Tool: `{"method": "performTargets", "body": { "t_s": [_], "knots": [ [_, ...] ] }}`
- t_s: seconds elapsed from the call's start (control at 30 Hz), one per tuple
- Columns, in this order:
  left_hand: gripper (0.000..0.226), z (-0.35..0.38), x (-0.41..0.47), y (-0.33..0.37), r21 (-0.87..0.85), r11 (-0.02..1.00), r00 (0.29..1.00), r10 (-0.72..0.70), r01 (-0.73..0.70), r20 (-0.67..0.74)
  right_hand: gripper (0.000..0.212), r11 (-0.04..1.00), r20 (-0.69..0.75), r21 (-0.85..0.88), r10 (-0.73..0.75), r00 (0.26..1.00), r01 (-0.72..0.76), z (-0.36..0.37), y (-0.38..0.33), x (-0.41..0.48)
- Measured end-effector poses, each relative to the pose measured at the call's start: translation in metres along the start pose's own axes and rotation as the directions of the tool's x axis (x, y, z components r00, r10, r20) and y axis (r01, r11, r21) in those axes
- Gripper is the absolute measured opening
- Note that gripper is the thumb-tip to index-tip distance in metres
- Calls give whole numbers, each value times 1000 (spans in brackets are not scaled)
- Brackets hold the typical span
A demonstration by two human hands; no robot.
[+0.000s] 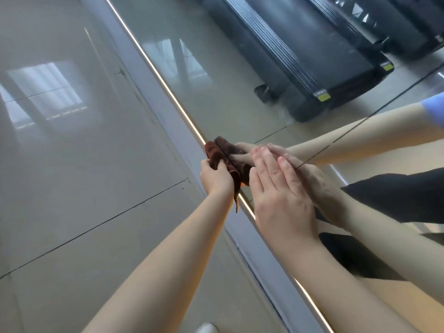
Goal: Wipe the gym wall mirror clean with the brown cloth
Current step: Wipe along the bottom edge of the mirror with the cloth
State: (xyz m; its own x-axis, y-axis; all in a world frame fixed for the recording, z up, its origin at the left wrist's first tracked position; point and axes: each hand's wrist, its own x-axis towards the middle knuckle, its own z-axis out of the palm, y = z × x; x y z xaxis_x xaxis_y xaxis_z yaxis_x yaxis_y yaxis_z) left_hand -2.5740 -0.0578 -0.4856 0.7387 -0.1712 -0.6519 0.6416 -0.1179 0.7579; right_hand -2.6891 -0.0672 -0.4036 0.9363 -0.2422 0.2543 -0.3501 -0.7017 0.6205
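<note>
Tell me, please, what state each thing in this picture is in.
brown cloth: bunched up, held against the mirror's lower edge.
left hand: fingers curled round the brown cloth.
right hand: flat, fingers straight, resting on the glass.
mirror: somewhat hazy, reflecting a treadmill.
light strip: lit, along the mirror's base.

My cloth (219, 156) is rusty brown — darker in its folds. The floor tiles (72, 164) are pale grey-beige with thin dark joints. In the mirror (216, 68), a black treadmill (300, 56) bears yellow-green labels (323, 97); my reflected sleeve (434, 110) is light blue.
</note>
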Motion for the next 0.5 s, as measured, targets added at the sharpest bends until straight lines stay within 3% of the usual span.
{"method": "performTargets", "body": {
  "t_s": [0.2,0.5],
  "knots": [
    [23,1,20,-6,35,999,999,36,-35,-19,51,999,21,-40,0,1000,0,7,-4,14],
    [23,-3,65,42,7,1000,999,10,-10,-51,50,993,86,112,32,996,-41,7,-18,52]
  ]
}}
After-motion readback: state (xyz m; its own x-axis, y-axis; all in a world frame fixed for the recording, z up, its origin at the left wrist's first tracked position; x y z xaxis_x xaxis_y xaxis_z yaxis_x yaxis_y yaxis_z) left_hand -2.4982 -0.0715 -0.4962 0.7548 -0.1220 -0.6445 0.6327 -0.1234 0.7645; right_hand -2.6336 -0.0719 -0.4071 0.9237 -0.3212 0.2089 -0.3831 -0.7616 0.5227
